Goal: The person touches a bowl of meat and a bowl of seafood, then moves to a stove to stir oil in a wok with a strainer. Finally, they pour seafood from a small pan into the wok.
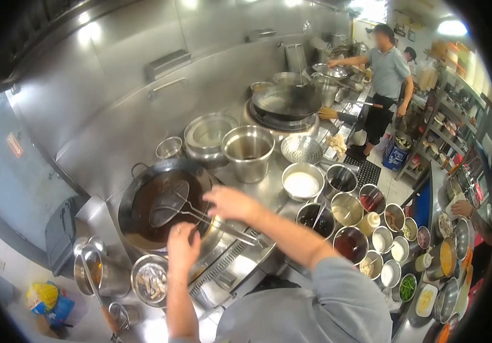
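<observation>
"What's closest to us?"

"A steel bowl (137, 270) of pale pieces (153, 284), just beside the left forearm. That left hand (183, 246) is at the near rim of the dark wok (130, 212), fingers drawn in; I can't tell whether they pinch anything."

"And the wire strainer (165, 215)?"

"Slanted across the wok. Its handle (237, 232) points rightward and back toward the body, its mesh head leftward and away."

"The right hand (230, 203)?"

"Near that handle, fingers bent; whether they're closed on something, I can't say."

"Farther off?"

"A tall steel pot (249, 164), a second wok (286, 104), then another person (388, 71)."
</observation>
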`<state>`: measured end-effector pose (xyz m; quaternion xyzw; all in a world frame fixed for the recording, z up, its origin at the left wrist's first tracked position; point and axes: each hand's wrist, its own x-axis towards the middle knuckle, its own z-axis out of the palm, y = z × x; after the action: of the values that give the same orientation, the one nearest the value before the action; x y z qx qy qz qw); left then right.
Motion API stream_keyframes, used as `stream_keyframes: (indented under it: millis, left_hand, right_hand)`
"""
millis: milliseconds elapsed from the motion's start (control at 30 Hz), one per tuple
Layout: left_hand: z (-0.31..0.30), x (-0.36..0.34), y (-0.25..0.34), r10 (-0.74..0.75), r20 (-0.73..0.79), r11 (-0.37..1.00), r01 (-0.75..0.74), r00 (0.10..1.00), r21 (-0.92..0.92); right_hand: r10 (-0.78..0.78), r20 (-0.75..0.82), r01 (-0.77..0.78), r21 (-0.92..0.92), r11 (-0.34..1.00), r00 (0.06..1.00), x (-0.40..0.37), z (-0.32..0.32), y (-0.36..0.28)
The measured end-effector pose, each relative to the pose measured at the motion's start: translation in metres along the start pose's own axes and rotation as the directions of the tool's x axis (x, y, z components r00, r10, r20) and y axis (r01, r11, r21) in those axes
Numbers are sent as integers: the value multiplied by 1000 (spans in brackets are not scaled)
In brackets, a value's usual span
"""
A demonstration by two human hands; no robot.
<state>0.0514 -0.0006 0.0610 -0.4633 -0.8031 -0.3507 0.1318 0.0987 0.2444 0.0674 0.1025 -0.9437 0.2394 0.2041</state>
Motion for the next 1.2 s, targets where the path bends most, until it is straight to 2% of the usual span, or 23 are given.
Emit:
stream_keyframes:
  millis: [67, 100, 200, 300, 333, 433, 600, 733, 833, 933, 1033, 1133, 1200]
  left_hand:
    - [25, -26, -17, -45, 3, 990, 44, 999, 135]
    - [28, -35, -22, -102, 39, 976, 93, 994, 195]
    - [29, -39, -23, -135, 7, 955, 128, 991, 267]
    - [31, -33, -31, -323, 109, 940, 305, 940, 154]
    - [34, -33, -31, -306, 85, 940, 287, 948, 183]
    - [39, -35, -27, -257, 11, 936, 246, 966, 252]
    - [41, -36, -18, -181, -76, 937, 195, 981, 288]
    - [42, -38, -14, -211, -72, 926, 223, 975, 304]
    - [42, -40, -12, -235, -65, 934, 244, 970, 262]
    - [41, -42, -9, -206, -65, 941, 216, 976, 261]
    - [36, -43, -5, -221, -23, 940, 219, 975, 263]
    - [35, -45, -4, -232, 17, 935, 218, 973, 281]
    - [31, -45, -2, -275, 74, 930, 246, 959, 273]
  right_hand:
    - [169, -99, -150, 172, 974, 981, -29, 38, -3]
    - [176, -78, -165, 131, 978, 981, -40, 37, -13]
    - [193, 7, -193, 36, 981, 981, -64, 44, -21]
    - [270, 192, -284, 48, 958, 944, -74, 51, -22]
    - [296, 268, -323, 63, 944, 917, -75, 52, -23]
    - [317, 227, -344, 89, 935, 921, -79, 72, -11]
    - [259, 220, -273, 37, 961, 941, -84, 75, -15]
    - [295, 282, -326, 68, 943, 913, -91, 61, -29]
    - [290, 272, -325, 92, 941, 917, -100, 48, -32]
    - [363, 326, -404, 67, 912, 873, -107, 24, -43]
    - [319, 299, -352, 64, 934, 900, -126, 25, -31]
    - [283, 196, -315, 151, 937, 939, -140, 19, -27]
    - [310, 241, -343, 110, 933, 920, -142, 1, -34]
